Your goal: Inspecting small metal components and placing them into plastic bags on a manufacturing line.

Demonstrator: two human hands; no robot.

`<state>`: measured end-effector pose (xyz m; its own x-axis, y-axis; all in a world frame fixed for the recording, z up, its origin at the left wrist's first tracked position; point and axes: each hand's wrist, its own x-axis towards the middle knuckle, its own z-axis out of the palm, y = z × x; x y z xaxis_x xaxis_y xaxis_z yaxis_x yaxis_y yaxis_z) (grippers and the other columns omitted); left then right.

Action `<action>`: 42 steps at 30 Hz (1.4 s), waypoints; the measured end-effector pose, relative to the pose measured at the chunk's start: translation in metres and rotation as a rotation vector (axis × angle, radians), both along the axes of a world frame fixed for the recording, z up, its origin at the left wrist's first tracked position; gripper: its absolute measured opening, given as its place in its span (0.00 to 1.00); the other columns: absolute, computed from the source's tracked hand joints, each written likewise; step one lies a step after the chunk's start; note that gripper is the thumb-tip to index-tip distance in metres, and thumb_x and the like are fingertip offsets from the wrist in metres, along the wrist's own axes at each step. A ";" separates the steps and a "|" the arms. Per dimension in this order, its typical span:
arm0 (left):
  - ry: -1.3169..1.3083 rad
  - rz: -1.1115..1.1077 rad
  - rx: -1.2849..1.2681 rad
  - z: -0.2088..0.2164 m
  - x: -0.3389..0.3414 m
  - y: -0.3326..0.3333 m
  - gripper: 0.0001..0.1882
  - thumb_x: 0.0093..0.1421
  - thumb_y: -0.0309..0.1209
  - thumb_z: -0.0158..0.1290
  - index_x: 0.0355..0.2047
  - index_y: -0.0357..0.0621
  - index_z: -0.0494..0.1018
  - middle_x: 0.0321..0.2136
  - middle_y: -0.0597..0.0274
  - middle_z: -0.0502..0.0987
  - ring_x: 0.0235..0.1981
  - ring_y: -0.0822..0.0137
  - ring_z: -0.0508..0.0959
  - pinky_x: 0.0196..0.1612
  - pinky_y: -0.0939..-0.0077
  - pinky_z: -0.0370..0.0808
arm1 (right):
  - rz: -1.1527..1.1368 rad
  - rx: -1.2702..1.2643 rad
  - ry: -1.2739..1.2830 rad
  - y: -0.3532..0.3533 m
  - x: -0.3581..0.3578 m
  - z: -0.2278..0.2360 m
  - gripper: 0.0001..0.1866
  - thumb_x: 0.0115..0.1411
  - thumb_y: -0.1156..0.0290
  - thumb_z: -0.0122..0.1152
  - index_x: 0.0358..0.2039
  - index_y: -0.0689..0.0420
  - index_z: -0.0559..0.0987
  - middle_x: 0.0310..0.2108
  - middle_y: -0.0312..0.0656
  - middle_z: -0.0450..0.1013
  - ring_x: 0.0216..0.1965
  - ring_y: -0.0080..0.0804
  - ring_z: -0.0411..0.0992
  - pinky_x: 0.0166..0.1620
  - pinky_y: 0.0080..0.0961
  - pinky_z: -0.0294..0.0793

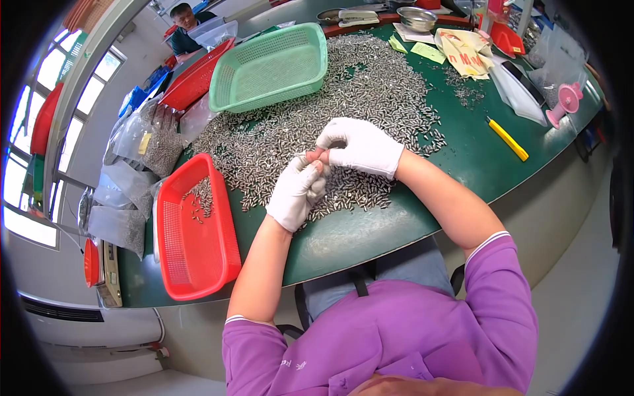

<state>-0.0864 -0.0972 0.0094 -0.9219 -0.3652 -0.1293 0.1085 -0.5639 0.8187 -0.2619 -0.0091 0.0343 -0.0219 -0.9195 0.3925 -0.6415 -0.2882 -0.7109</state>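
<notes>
Both my hands wear white gloves with bare fingertips and meet over a wide heap of small shiny metal pins on the green table. My left hand is closed, its thumb and fingers pinched together. My right hand pinches at the same spot, its fingertips touching those of the left. Whatever lies between the fingertips is too small or hidden to make out. To the left of my hands stands a red plastic basket with a small pile of the metal pins at its far end.
A green basket sits on the heap's far left. Bags of pins line the left edge. At right lie a yellow utility knife and a pink fan; a metal bowl stands behind. Another person is at the far left.
</notes>
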 end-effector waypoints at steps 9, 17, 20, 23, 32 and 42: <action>-0.065 0.153 -0.014 0.000 -0.001 0.004 0.09 0.63 0.36 0.49 0.37 0.46 0.68 0.27 0.66 0.71 0.17 0.80 0.61 0.21 0.87 0.58 | -0.175 0.084 0.421 -0.003 -0.008 -0.013 0.12 0.51 0.63 0.60 0.34 0.55 0.80 0.35 0.42 0.74 0.40 0.40 0.72 0.46 0.33 0.71; -0.073 0.145 0.003 -0.004 0.001 0.002 0.12 0.64 0.41 0.46 0.35 0.46 0.68 0.23 0.69 0.70 0.15 0.79 0.60 0.20 0.85 0.57 | -0.072 -0.234 0.151 -0.006 0.004 -0.007 0.10 0.50 0.63 0.59 0.32 0.52 0.80 0.32 0.42 0.75 0.38 0.42 0.72 0.43 0.35 0.71; -0.072 0.103 -0.072 -0.006 0.001 0.001 0.14 0.64 0.44 0.47 0.34 0.48 0.68 0.22 0.70 0.69 0.15 0.79 0.60 0.20 0.86 0.57 | -0.024 -0.172 0.139 -0.003 0.005 -0.001 0.09 0.50 0.64 0.60 0.31 0.53 0.81 0.30 0.42 0.75 0.36 0.42 0.72 0.42 0.34 0.71; -0.059 0.067 -0.102 -0.006 0.004 0.002 0.14 0.65 0.43 0.46 0.33 0.46 0.68 0.21 0.70 0.69 0.17 0.80 0.64 0.20 0.88 0.60 | 0.003 -0.135 0.107 -0.003 0.004 -0.005 0.09 0.50 0.64 0.61 0.31 0.53 0.80 0.30 0.41 0.74 0.36 0.40 0.72 0.41 0.33 0.71; -0.102 0.189 -0.097 -0.002 0.000 0.005 0.12 0.64 0.41 0.47 0.33 0.46 0.68 0.22 0.70 0.68 0.16 0.80 0.61 0.19 0.87 0.58 | -0.146 -0.280 0.331 0.000 0.004 -0.005 0.10 0.52 0.64 0.59 0.34 0.51 0.80 0.34 0.40 0.73 0.39 0.40 0.71 0.43 0.35 0.70; -0.067 0.163 0.065 -0.008 0.001 -0.004 0.14 0.65 0.41 0.45 0.38 0.43 0.67 0.26 0.65 0.70 0.15 0.78 0.60 0.20 0.85 0.58 | -0.200 0.130 0.544 -0.005 0.000 -0.019 0.06 0.48 0.64 0.60 0.25 0.50 0.81 0.27 0.43 0.74 0.33 0.44 0.73 0.38 0.39 0.72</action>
